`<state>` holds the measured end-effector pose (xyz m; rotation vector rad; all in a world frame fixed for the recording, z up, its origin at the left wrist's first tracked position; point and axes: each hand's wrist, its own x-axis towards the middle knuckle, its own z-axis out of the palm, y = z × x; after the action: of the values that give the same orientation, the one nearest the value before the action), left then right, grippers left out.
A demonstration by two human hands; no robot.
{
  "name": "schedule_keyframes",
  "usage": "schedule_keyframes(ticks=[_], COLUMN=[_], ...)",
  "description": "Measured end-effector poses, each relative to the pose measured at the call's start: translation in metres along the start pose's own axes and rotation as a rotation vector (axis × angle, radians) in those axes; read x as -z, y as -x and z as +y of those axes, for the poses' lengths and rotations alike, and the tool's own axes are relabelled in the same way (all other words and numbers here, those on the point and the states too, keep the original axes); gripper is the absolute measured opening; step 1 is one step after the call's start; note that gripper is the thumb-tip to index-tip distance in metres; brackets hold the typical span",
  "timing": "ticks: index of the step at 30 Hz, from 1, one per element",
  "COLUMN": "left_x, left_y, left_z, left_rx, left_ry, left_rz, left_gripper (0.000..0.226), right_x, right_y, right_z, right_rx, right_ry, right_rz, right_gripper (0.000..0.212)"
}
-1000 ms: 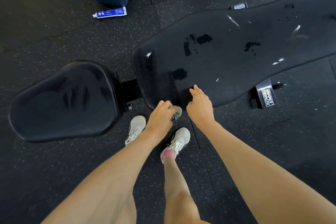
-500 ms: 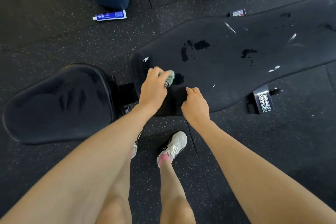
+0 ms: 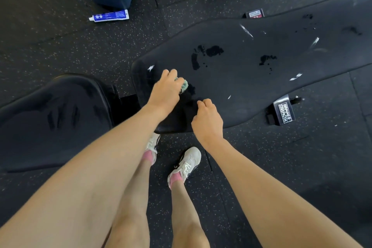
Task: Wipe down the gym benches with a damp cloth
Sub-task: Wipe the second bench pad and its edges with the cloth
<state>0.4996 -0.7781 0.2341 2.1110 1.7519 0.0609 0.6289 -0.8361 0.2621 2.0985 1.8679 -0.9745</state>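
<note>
At the left of the frame lies the short seat pad (image 3: pixel 54 119) of the bench. It shows several dark streaks that look like damp wiping marks, so I judge that this part is already done. In the upper left, on the floor (image 3: pixel 50 46), stand a blue bucket (image 3: pixel 112 0) and, just beside it, a white and blue tube (image 3: pixel 109 15).

Near the middle, the left grip (image 3: pixel 165 92) is curled round a small green cloth (image 3: pixel 184 84) and holds it down on the left end of the long pad (image 3: pixel 261 90). Only a corner of the cloth shows past the fingers. The pad looks darker and wet around and below the cloth, so the wiping here seems to be only at its beginning.

Just to the right, the right grip (image 3: pixel 207 121) hangs over the near edge of the long pad with its fingers loosely curled, and it holds nothing. I cannot tell if it touches the pad.

Further right, much work is left. The long pad carries dark wet spots (image 3: pixel 213 50) and several white smears (image 3: pixel 246 30), one more (image 3: pixel 296 76) near the lower edge, all well apart from the cloth. In my judgement about half of this bench remains, namely the middle and right part of the long pad.
</note>
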Motion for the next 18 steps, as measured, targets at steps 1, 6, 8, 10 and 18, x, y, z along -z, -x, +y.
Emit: schedule_keyframes(ticks=[1, 6, 8, 10, 18], left_x=[0.004, 0.029, 0.032, 0.03, 0.0], left_y=[-0.009, -0.059, -0.057, -0.038, 0.018], left_z=[-0.006, -0.036, -0.035, -0.03, -0.035], left_rx=[0.02, 0.154, 0.184, 0.209, -0.347], left_ry=[-0.012, 0.0, 0.05, 0.118, 0.044], left_rz=[0.006, 0.028, 0.084, 0.117, -0.007], left_gripper=[0.038, 0.034, 0.036, 0.038, 0.046], right_x=[0.0, 0.006, 0.008, 0.01, 0.011], right_y=[-0.001, -0.008, -0.01, -0.012, -0.032], right_z=[-0.001, -0.007, -0.009, -0.012, -0.036], right_rx=[-0.004, -0.053, -0.094, -0.126, -0.067], right_ry=[0.004, -0.039, -0.086, -0.102, 0.01], right_rz=[-0.001, -0.007, 0.01, 0.041, 0.051], right_gripper=[0.036, 0.039, 0.039, 0.039, 0.062])
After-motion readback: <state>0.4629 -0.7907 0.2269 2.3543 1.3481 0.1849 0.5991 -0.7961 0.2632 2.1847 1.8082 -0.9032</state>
